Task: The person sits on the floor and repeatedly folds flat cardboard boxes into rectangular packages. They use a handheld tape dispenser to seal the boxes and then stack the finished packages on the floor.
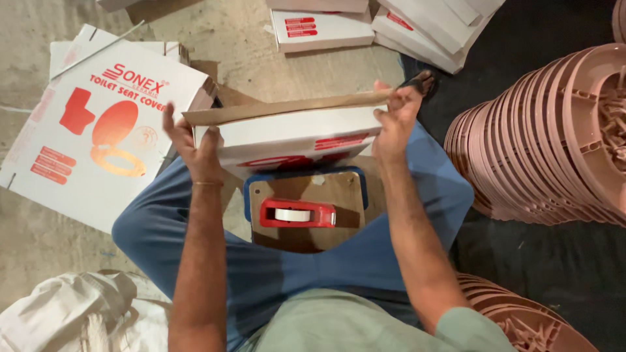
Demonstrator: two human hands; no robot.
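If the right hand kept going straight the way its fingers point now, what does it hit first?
The right hand already grips the raised brown cardboard flap of the white box. Beyond it, pointing up the image, likely the black sandal, then the stacked flat white cartons; depth is unclear.

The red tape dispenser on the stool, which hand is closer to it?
Left. The left hand grips the box just up-left of the tape dispenser; the right hand sits higher, at the flap's far end.

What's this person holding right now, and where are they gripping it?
A white cardboard box, held by its two ends: the left hand on the left end, the right hand pinching the right end of its brown top flap.
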